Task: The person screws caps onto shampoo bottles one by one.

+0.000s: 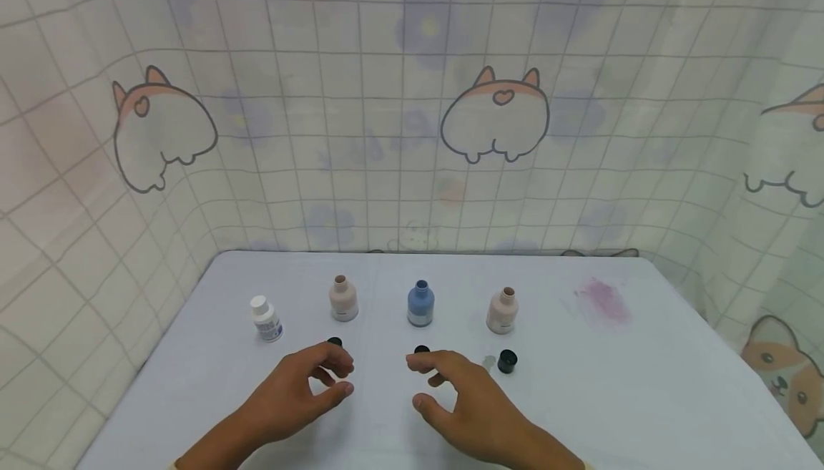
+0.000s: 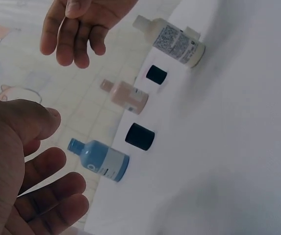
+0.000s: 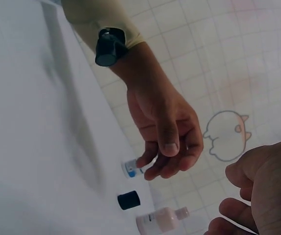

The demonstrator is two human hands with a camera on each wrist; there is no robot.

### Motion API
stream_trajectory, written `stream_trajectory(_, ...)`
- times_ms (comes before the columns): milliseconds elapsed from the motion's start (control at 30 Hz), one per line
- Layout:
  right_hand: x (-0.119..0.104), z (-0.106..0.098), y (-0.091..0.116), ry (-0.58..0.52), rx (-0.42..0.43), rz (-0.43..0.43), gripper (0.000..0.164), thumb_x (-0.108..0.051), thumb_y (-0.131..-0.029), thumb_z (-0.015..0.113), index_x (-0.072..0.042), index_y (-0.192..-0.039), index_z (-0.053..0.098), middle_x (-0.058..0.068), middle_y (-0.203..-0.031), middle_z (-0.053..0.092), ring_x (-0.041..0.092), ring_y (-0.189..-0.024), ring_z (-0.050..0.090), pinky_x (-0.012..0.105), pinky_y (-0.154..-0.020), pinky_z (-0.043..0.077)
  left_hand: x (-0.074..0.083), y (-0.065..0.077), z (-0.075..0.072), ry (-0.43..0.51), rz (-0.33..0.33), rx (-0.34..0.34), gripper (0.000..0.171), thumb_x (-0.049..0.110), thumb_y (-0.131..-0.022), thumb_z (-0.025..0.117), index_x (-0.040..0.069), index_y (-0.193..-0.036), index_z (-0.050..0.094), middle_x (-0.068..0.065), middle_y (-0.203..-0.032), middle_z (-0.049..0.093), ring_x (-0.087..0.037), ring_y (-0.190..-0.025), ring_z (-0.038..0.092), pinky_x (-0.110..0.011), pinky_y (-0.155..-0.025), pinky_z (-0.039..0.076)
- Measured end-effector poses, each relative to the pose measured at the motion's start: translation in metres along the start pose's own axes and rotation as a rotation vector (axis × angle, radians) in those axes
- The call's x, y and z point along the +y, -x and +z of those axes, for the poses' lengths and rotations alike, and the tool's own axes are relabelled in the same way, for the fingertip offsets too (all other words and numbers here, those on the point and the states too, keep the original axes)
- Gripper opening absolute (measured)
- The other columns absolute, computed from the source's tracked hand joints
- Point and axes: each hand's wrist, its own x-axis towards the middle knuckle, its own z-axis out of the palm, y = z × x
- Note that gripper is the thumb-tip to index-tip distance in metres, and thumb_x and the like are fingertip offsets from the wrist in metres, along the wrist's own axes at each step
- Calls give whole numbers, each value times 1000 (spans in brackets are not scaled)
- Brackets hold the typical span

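Both hands hover over the front of the white table, fingers loosely bent and nothing held. The left hand [image 1: 292, 391] is nearest a black cap [image 1: 335, 341], partly hidden behind it. Just past the fingers of the right hand [image 1: 473, 405] lies another black cap [image 1: 421, 349], also partly covered. A third black cap [image 1: 507, 361] sits to the right. Behind the caps, three uncapped bottles stand upright in a row: a beige bottle [image 1: 343, 300], a blue bottle [image 1: 421, 305] and a pale pink bottle [image 1: 502, 312].
A small white bottle [image 1: 266, 320] with its white cap on stands at the left. Pink stain [image 1: 605, 300] marks the right of the table [image 1: 644, 384]. A cream bottle with a printed label [image 2: 174, 43] shows in the left wrist view. A patterned curtain [image 1: 386, 98] surrounds the back and sides.
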Motion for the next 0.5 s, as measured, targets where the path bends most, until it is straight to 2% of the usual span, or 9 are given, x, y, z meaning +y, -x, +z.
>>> stream_trajectory(200, 3, -2, 4, 6, 8, 27, 40, -47, -92, 55, -36, -129, 46, -20, -125, 51, 3, -102, 52, 29, -84, 49, 7, -4, 8, 26, 14, -35, 27, 46, -84, 66, 33, -105, 56, 15, -99, 60, -6, -87, 60, -34, -79, 54)
stream_trajectory(500, 5, -7, 10, 4, -14, 129, 44, -49, -90, 57, -36, -131, 47, -22, -125, 49, 6, -105, 51, 35, -82, 51, 20, -9, 19, 22, -24, -103, 30, 49, -84, 65, 33, -108, 56, 12, -101, 60, -7, -88, 58, -35, -79, 53)
